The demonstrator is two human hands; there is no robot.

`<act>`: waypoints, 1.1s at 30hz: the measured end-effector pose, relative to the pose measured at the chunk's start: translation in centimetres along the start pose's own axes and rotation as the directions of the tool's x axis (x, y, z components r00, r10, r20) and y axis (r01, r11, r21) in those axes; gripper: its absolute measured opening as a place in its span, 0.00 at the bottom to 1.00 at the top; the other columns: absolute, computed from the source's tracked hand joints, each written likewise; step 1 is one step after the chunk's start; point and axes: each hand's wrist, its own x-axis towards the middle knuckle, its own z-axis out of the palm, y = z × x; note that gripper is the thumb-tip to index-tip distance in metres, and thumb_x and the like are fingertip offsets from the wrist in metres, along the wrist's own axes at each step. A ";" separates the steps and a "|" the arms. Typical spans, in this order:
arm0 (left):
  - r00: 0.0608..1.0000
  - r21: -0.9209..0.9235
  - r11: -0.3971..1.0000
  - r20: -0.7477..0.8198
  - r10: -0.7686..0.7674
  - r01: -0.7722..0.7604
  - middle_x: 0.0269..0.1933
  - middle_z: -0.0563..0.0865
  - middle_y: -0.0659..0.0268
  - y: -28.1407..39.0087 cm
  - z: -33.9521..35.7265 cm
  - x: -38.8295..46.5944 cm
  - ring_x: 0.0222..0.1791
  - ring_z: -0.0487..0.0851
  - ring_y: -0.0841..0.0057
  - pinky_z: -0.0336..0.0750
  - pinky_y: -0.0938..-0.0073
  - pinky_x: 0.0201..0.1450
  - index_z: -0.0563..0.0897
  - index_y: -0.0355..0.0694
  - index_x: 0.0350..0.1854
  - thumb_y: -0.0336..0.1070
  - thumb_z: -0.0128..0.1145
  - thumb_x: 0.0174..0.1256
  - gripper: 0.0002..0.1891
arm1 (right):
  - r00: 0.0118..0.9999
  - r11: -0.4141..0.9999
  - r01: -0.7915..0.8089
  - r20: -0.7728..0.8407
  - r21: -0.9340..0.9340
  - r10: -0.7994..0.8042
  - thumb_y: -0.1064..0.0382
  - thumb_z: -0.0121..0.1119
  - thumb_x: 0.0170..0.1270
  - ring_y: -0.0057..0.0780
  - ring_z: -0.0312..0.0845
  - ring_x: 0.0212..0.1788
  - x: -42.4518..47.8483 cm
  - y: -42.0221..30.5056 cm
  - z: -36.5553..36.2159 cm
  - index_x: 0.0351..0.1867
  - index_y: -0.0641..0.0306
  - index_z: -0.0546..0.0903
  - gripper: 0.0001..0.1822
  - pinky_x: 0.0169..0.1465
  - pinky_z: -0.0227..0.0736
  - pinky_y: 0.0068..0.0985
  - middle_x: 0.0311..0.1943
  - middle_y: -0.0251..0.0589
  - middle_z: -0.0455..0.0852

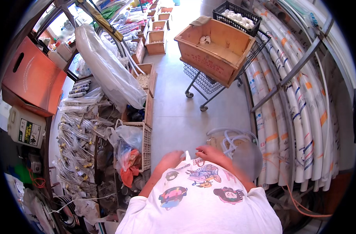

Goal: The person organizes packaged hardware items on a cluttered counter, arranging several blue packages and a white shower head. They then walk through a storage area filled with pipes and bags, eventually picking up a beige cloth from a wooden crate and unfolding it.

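Both hands are low in front of the printed white T-shirt point(204, 187). My left hand point(175, 157) is beside a small white tapered tip point(187, 155) that stands up between the hands; whether the fingers touch it cannot be told. My right hand point(208, 152) lies to the right of that tip, its fingers partly curled and pointing left. Beyond the right hand, coiled clear hose point(232, 143) lies by a piece of cardboard point(215, 142). Farther ahead, a wooden box point(204, 60) holding a few white pipe fittings point(205, 40) rests on a wire cart point(201, 79).
Wrapped white pipes point(292, 117) stand in a metal rack along the right. A black crate point(237, 19) of white fittings is behind the wooden box. On the left are bagged braided hoses point(75, 146), a plastic crate point(146, 146) with bags, and a long wrapped bundle point(104, 64).
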 end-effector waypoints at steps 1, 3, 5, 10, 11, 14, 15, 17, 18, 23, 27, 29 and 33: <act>1.000 -0.005 1.000 0.008 -0.006 0.006 0.55 0.87 0.50 0.3 -0.4 0.4 0.58 0.84 0.51 0.78 0.51 0.59 0.83 0.40 0.59 0.52 0.56 0.75 0.22 | 1.000 1.000 -0.019 -0.015 0.017 0.019 0.44 0.58 0.74 0.45 0.85 0.57 0.2 0.0 -1.1 0.65 0.61 0.81 0.28 0.59 0.78 0.36 0.57 0.52 0.87; 1.000 -0.018 1.000 0.020 -0.018 0.019 0.52 0.88 0.50 0.7 -1.2 1.2 0.56 0.84 0.50 0.79 0.51 0.57 0.84 0.40 0.56 0.51 0.56 0.75 0.21 | 0.997 1.000 -0.025 -0.071 0.001 0.025 0.46 0.59 0.74 0.42 0.85 0.57 0.5 -0.3 -3.2 0.65 0.62 0.81 0.28 0.59 0.78 0.35 0.58 0.51 0.86; 1.000 -0.022 1.000 0.004 0.017 -0.017 0.51 0.88 0.49 -0.2 -1.5 2.6 0.55 0.85 0.50 0.79 0.50 0.56 0.85 0.40 0.55 0.51 0.56 0.75 0.20 | 0.987 1.000 -0.015 -0.159 -0.007 0.014 0.48 0.59 0.73 0.42 0.85 0.56 1.5 -0.6 -5.6 0.66 0.62 0.80 0.27 0.59 0.78 0.36 0.58 0.51 0.86; 1.000 -0.046 0.999 0.005 0.009 -0.009 0.48 0.88 0.48 -2.2 -2.5 5.5 0.52 0.86 0.49 0.79 0.49 0.54 0.85 0.40 0.54 0.51 0.56 0.74 0.20 | 0.890 0.996 0.084 -0.452 0.029 -0.062 0.55 0.61 0.72 0.42 0.86 0.53 6.5 -0.9 -11.8 0.68 0.62 0.76 0.26 0.58 0.78 0.39 0.58 0.51 0.84; 1.000 -0.053 0.999 0.018 0.009 -0.008 0.48 0.88 0.48 -2.8 -2.9 6.3 0.52 0.86 0.49 0.79 0.49 0.54 0.85 0.40 0.54 0.51 0.56 0.74 0.20 | 0.868 0.995 0.090 -0.493 0.042 -0.057 0.56 0.62 0.71 0.43 0.84 0.55 7.4 -1.6 -13.1 0.68 0.62 0.75 0.27 0.59 0.77 0.40 0.59 0.51 0.83; 1.000 -0.068 0.998 0.024 0.011 -0.009 0.49 0.88 0.48 -4.1 -5.1 8.7 0.51 0.86 0.49 0.79 0.49 0.54 0.85 0.40 0.55 0.51 0.56 0.75 0.20 | 0.759 0.991 0.117 -0.637 -0.072 -0.136 0.61 0.64 0.68 0.45 0.80 0.60 10.6 -4.2 -16.8 0.70 0.60 0.74 0.28 0.64 0.74 0.40 0.61 0.49 0.82; 1.000 -0.062 0.998 0.020 0.020 -0.018 0.49 0.88 0.48 -4.6 -6.4 9.8 0.51 0.86 0.49 0.79 0.49 0.54 0.85 0.40 0.55 0.51 0.57 0.75 0.20 | 0.683 0.973 0.118 -0.695 -0.200 -0.225 0.62 0.64 0.67 0.46 0.78 0.62 12.2 -4.3 -18.0 0.70 0.59 0.74 0.29 0.65 0.73 0.40 0.62 0.48 0.81; 0.998 -0.039 0.998 0.018 0.056 -0.055 0.50 0.88 0.48 -5.9 -8.5 11.9 0.52 0.86 0.49 0.79 0.49 0.54 0.84 0.39 0.56 0.51 0.57 0.75 0.21 | 0.547 0.918 0.057 -0.757 -0.392 -0.357 0.64 0.65 0.66 0.47 0.73 0.66 15.1 -4.9 -20.4 0.70 0.59 0.74 0.30 0.69 0.69 0.40 0.64 0.47 0.79; 0.997 -0.028 0.997 0.015 0.071 -0.070 0.50 0.88 0.48 -6.7 -9.5 12.8 0.52 0.86 0.49 0.79 0.50 0.54 0.84 0.39 0.56 0.51 0.57 0.74 0.21 | 0.493 0.892 0.008 -0.774 -0.453 -0.397 0.65 0.65 0.65 0.47 0.71 0.68 16.6 -5.9 -21.6 0.70 0.59 0.74 0.31 0.71 0.67 0.41 0.65 0.46 0.78; 0.993 -0.017 0.997 0.088 0.082 -0.080 0.55 0.86 0.49 -11.2 -15.1 17.0 0.57 0.84 0.50 0.78 0.51 0.58 0.82 0.42 0.62 0.50 0.57 0.74 0.22 | 0.371 0.808 -0.241 -0.820 -0.538 -0.436 0.62 0.66 0.65 0.46 0.69 0.70 24.9 -6.8 -27.1 0.70 0.60 0.73 0.31 0.74 0.61 0.43 0.67 0.44 0.77; 0.992 0.003 0.994 0.056 0.111 -0.112 0.51 0.88 0.50 -15.0 -19.2 19.4 0.53 0.85 0.51 0.79 0.51 0.55 0.84 0.39 0.59 0.51 0.58 0.74 0.22 | 0.441 0.865 -0.278 -0.856 -0.417 -0.271 0.57 0.67 0.66 0.47 0.71 0.66 30.2 -5.2 -28.2 0.67 0.60 0.77 0.28 0.71 0.65 0.43 0.64 0.44 0.78; 0.992 -0.008 0.994 0.056 0.108 -0.108 0.51 0.87 0.51 -16.5 -21.2 20.2 0.54 0.85 0.51 0.79 0.51 0.55 0.83 0.39 0.58 0.51 0.58 0.74 0.22 | 0.389 0.871 -0.298 -0.883 -0.390 -0.262 0.56 0.68 0.66 0.48 0.72 0.65 31.4 -5.2 -28.2 0.66 0.58 0.78 0.28 0.70 0.67 0.43 0.62 0.44 0.79; 0.990 -0.017 0.993 0.077 0.114 -0.113 0.52 0.87 0.49 -19.0 -23.8 22.1 0.55 0.84 0.50 0.79 0.51 0.54 0.83 0.39 0.57 0.51 0.57 0.74 0.22 | 0.286 0.867 -0.353 -0.923 -0.353 -0.259 0.57 0.67 0.67 0.46 0.72 0.64 32.7 -4.4 -28.1 0.67 0.53 0.78 0.27 0.68 0.67 0.43 0.60 0.43 0.79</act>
